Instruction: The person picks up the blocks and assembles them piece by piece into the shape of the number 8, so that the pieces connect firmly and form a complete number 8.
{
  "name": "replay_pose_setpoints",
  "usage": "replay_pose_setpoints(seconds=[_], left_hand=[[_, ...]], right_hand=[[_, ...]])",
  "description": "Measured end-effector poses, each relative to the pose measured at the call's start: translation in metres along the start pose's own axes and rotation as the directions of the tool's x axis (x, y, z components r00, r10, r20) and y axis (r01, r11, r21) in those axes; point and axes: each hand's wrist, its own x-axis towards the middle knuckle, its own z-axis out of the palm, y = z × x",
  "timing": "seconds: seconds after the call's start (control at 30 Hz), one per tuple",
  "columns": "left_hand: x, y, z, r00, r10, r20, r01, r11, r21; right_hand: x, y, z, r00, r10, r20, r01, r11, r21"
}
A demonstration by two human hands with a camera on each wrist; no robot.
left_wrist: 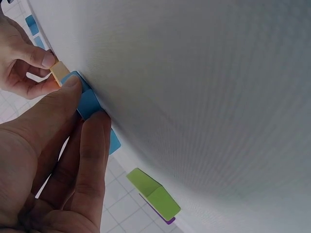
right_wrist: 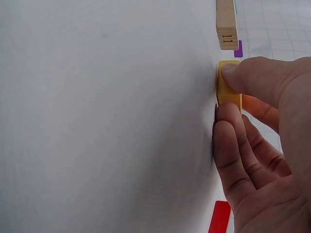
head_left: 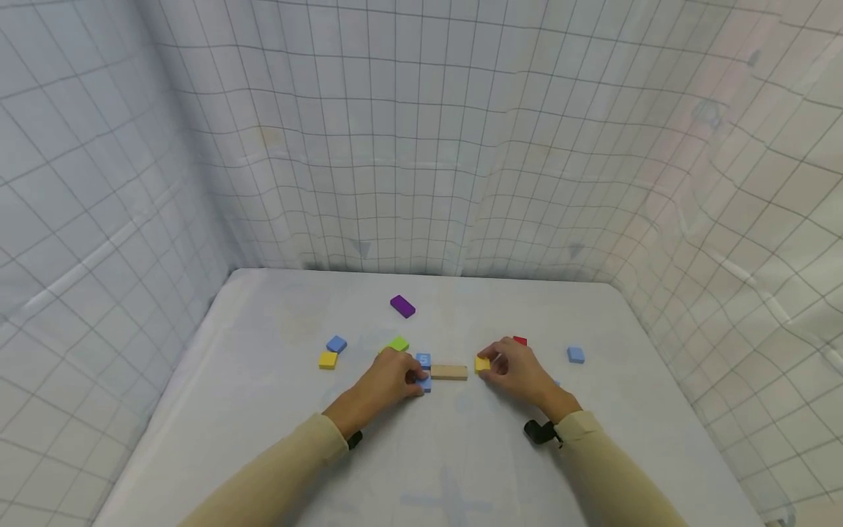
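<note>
Left hand (head_left: 399,372): fingers pinch near blue block (head_left: 425,385) at left end of wooden bar (head_left: 449,372), on bench (head_left: 454,454). Right hand (head_left: 516,372): fingers clamped on yellow block (head_left: 482,365), just off bar's right end. Risks I judge remotely: uneven push skews bar; left-finger slip jostles far blue block (head_left: 424,359).

Square yellow block (right_wrist: 228,89) partly covered by right hand (head_left: 516,369). Right wrist view cuts off pale wooden bar (right_wrist: 225,19) at top, flat red block (right_wrist: 220,217) at bottom.
</note>
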Motion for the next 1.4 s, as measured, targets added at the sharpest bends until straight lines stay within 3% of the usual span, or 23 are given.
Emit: replay_pose_setpoints(seconds=[0.07, 0.23, 0.37, 0.47, 0.7, 0.9, 1.17, 1.4], left_hand=[[-0.005, 0.016, -0.01, 1.0, -0.022, 0.001, 0.022, 1.0, -0.011], [-0.009, 0.035, -0.018, 0.997, -0.082, 0.008, 0.082, 0.997, -0.005], [-0.008, 0.036, -0.018, 0.996, -0.086, 0.01, 0.086, 0.996, 0.0], [-0.007, 0.035, -0.019, 0.997, -0.071, 0.012, 0.071, 0.997, -0.002], [0.002, 0.0, 0.001, 1.0, 0.0, 0.001, 0.0, 1.0, 0.022], [0.011, -0.023, 0.017, 0.998, -0.049, 0.03, 0.049, 0.999, 0.003], [0.012, -0.029, 0.021, 0.998, -0.054, 0.018, 0.054, 0.998, 0.025], [0.007, -0.015, 0.012, 1.0, -0.027, 0.01, 0.027, 0.999, 0.027]], right_hand=[[0.001, 0.001, 0.002, 1.0, -0.001, 0.001, 0.001, 1.0, 0.002], [0.002, -0.001, 0.004, 1.0, 0.008, 0.012, -0.008, 1.0, -0.004], [0.003, -0.003, 0.004, 1.0, 0.025, 0.015, -0.025, 1.0, -0.007], [0.003, -0.004, 0.005, 1.0, 0.022, 0.007, -0.022, 1.0, -0.012], [0.005, -0.006, 0.006, 1.0, 0.022, 0.011, -0.022, 1.0, -0.003], [0.007, -0.007, 0.007, 0.999, 0.027, 0.018, -0.027, 1.0, -0.001], [0.009, -0.006, 0.009, 1.0, 0.001, 0.015, -0.001, 1.0, -0.009], [0.01, -0.006, 0.009, 1.0, -0.004, 0.023, 0.004, 1.0, -0.002]])
